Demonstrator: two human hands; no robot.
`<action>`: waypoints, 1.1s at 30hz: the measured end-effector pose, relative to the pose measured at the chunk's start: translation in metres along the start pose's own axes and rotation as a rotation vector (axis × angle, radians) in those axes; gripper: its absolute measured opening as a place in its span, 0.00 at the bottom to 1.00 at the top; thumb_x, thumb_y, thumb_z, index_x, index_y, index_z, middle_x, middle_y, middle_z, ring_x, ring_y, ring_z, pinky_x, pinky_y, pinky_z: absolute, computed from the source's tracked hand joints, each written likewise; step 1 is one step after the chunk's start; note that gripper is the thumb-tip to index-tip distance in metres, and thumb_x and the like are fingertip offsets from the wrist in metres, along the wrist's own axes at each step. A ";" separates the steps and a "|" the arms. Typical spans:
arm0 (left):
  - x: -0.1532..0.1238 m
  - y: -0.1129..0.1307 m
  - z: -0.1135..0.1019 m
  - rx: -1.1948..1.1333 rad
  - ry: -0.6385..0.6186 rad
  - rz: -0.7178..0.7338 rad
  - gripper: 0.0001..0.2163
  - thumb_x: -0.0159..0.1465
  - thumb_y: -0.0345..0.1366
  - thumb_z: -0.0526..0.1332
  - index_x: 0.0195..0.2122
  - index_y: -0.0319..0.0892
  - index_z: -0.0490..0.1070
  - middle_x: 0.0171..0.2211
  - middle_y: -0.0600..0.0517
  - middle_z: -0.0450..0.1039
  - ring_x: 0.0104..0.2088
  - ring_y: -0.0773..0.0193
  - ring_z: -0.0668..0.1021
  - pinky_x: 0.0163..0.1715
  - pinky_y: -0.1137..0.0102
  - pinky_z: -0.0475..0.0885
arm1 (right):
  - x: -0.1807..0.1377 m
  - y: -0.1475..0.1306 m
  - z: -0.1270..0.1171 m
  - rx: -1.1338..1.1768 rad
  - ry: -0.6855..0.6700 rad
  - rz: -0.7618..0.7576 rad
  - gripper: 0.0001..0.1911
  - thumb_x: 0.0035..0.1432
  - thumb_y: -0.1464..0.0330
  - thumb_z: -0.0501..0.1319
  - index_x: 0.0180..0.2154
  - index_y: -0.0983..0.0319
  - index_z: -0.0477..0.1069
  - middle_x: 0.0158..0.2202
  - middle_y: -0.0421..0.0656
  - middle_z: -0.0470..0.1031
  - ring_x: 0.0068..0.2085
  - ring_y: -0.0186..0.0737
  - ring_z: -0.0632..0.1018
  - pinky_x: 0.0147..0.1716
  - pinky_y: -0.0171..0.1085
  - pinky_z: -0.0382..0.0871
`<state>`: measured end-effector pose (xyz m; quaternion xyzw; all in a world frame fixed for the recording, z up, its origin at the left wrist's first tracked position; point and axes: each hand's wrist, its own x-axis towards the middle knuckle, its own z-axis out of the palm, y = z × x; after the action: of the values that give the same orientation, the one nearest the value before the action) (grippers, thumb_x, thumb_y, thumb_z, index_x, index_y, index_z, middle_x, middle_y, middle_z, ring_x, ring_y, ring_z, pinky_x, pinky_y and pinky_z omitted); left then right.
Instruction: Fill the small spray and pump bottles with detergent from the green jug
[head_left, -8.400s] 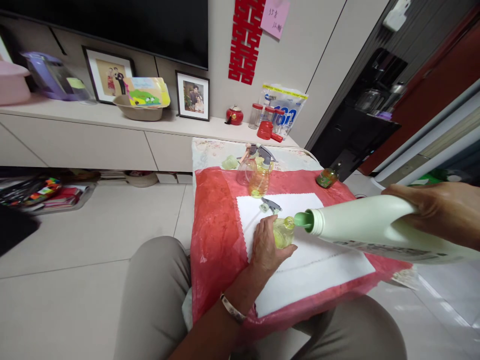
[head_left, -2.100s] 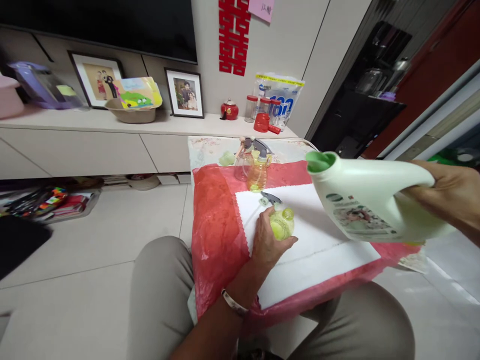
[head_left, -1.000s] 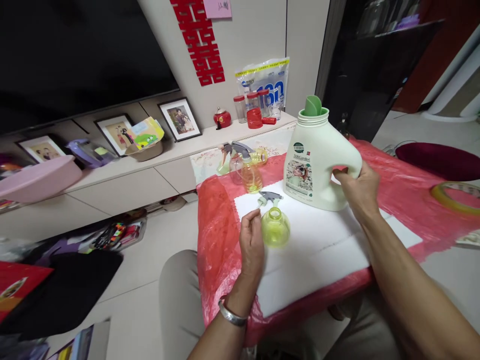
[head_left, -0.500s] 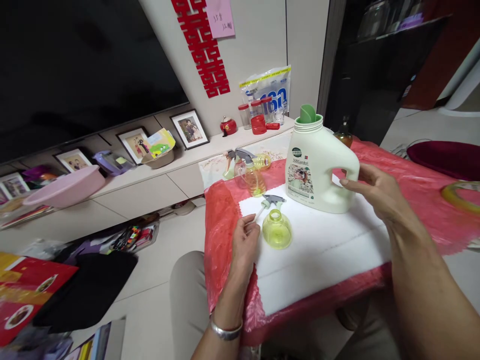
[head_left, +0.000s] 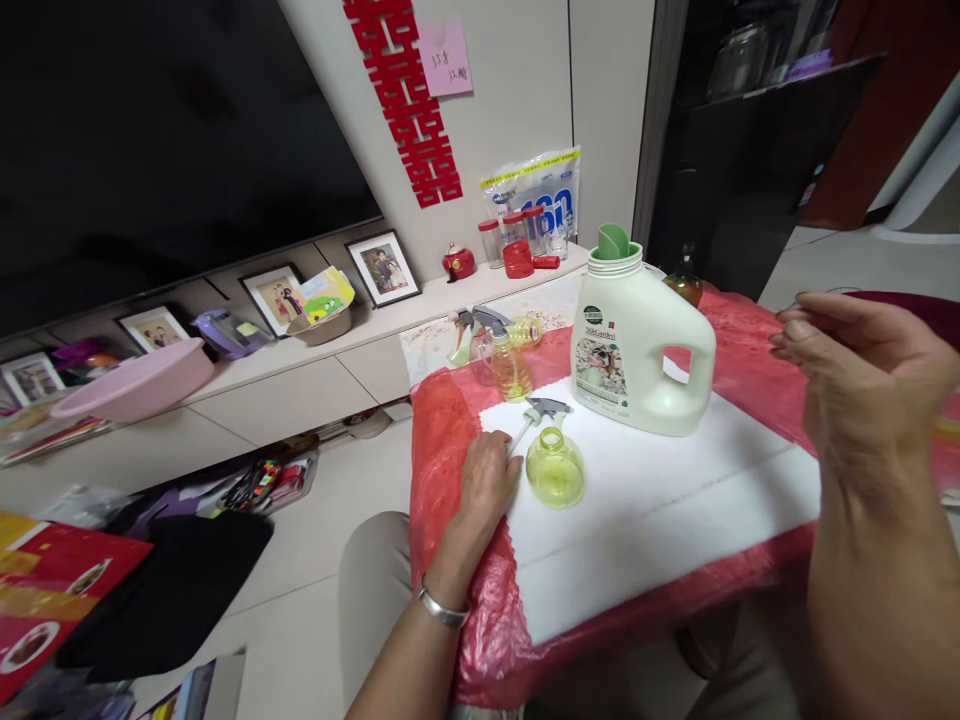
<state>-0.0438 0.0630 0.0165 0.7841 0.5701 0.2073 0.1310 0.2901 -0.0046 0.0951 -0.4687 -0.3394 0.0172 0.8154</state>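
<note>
My left hand (head_left: pixel 486 478) lies palm down at the table's left edge, fingers curled over the thin tube of a grey and pale-green spray trigger head (head_left: pixel 546 408). Just right of it stands a small yellow-green translucent bottle (head_left: pixel 555 475), uncapped and with a round body. A large pale-green detergent jug (head_left: pixel 637 350) stands upright on the white cloth, its mouth uncapped and a green spout showing. To the right of the jug's handle my right hand (head_left: pixel 870 350) hovers in the air, apart from it, fingers loosely bent and nothing visible in them.
Behind the small bottle stand other spray bottles (head_left: pixel 511 365). An amber bottle (head_left: pixel 684 285) is partly behind the jug. White cloth (head_left: pixel 637 540) covers red plastic sheeting (head_left: pixel 442 440). A shelf with red-lidded jars (head_left: pixel 491 243) and a pink basin (head_left: pixel 139 380) runs along the wall.
My right hand has let go of the jug's handle and moved right. My left hand has turned further palm down over the tube. The jug and bottle stay put.
</note>
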 end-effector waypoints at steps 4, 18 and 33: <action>0.006 0.001 0.009 -0.001 0.011 -0.042 0.04 0.59 0.27 0.61 0.31 0.43 0.73 0.35 0.45 0.75 0.40 0.52 0.77 0.41 0.63 0.68 | -0.012 -0.025 0.009 0.036 -0.099 -0.001 0.20 0.41 0.69 0.74 0.40 0.64 0.80 0.31 0.43 0.75 0.30 0.33 0.75 0.31 0.36 0.74; 0.000 -0.014 -0.017 -0.464 0.299 -0.240 0.05 0.62 0.37 0.59 0.30 0.44 0.70 0.29 0.53 0.75 0.32 0.61 0.74 0.35 0.68 0.67 | -0.042 -0.043 0.022 -0.192 -0.707 0.049 0.14 0.56 0.63 0.69 0.44 0.60 0.78 0.36 0.42 0.76 0.35 0.29 0.76 0.32 0.26 0.72; -0.031 0.068 -0.048 -1.028 0.160 0.011 0.05 0.60 0.38 0.68 0.33 0.44 0.76 0.28 0.55 0.75 0.28 0.69 0.74 0.29 0.74 0.68 | -0.070 -0.056 0.041 -0.069 -0.788 0.140 0.21 0.57 0.62 0.69 0.52 0.55 0.76 0.51 0.45 0.74 0.34 0.33 0.77 0.25 0.31 0.74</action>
<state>-0.0182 0.0108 0.0835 0.6032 0.3987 0.5204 0.4543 0.1967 -0.0291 0.1148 -0.4753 -0.5935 0.2399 0.6036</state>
